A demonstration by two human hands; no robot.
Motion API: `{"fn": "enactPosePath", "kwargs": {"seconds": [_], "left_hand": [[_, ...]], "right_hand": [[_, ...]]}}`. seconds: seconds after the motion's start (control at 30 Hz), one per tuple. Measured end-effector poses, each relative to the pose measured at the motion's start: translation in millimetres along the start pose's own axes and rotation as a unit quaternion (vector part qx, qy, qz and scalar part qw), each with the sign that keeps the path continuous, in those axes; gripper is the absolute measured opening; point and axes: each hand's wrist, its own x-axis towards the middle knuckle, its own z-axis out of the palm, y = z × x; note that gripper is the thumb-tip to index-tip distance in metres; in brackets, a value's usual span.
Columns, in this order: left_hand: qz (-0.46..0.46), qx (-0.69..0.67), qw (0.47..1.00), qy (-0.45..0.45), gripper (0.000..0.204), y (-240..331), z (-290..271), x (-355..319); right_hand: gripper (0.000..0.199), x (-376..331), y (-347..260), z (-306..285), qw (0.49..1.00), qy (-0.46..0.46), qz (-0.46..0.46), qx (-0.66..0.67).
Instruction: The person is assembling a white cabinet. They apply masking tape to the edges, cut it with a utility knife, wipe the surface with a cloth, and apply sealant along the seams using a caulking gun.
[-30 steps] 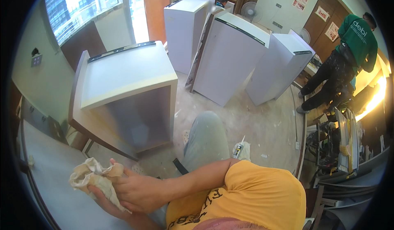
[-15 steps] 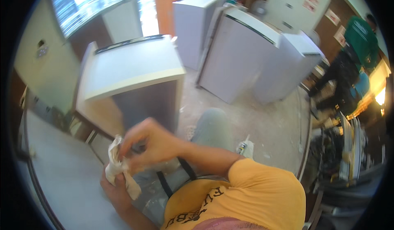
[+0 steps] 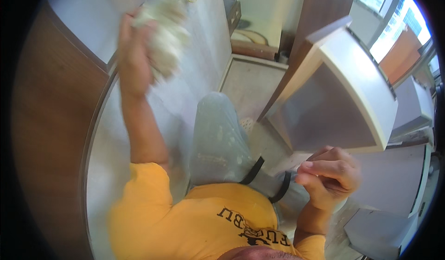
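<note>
My left hand [image 3: 134,58] is raised at the upper left, its fingers wrapped round a crumpled off-white cloth [image 3: 167,37]. The cloth is smeared by motion and hangs over the long pale panel [image 3: 111,176] at my left side. At the lower right, above my lap, my right hand [image 3: 331,174] is closed with thumb and fingers brought together. Whether anything sits between those fingertips is hidden. Beyond the right hand stands a white cabinet box [image 3: 357,79] with a grey inside.
Brown wood panelling [image 3: 51,134] runs along the far left. My bent knee [image 3: 215,134] in paint-specked grey trousers fills the middle. More white cabinets [image 3: 389,176] stand at the right, and a raised sill [image 3: 257,59] edges the floor ahead. Windows show at the upper right.
My view has swung left. The left hand has lifted the cloth up and away; the right hand, which was at the cloth, has drawn back to the right, apart from it.
</note>
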Motion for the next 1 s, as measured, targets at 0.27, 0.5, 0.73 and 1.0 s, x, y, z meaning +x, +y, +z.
{"fn": "enactPosePath", "kwargs": {"seconds": [0.27, 0.5, 0.73, 1.0], "left_hand": [[-0.159, 0.406, 0.9, -0.002, 0.039, -8.7, -108.8, 118.2], [-0.157, 0.59, 0.792, -0.015, 0.067, -65.7, -138.2, 136.6], [-0.16, 0.557, 0.815, -0.023, 0.085, -70.2, -136.1, 117.6], [0.113, 0.636, 0.759, 0.077, 0.06, -35.0, -88.3, 102.5]], "right_hand": [[0.025, 36.7, -31.5, 30.9, 0.972, -0.057, -0.146, 0.177], [0.024, 27.8, -16.0, 7.7, 0.96, -0.124, -0.205, 0.145], [0.028, 23.6, -16.8, -2.8, 0.966, -0.133, -0.193, 0.113], [0.025, 25.6, -5.7, -4.5, 0.946, -0.107, -0.29, 0.1]]}}
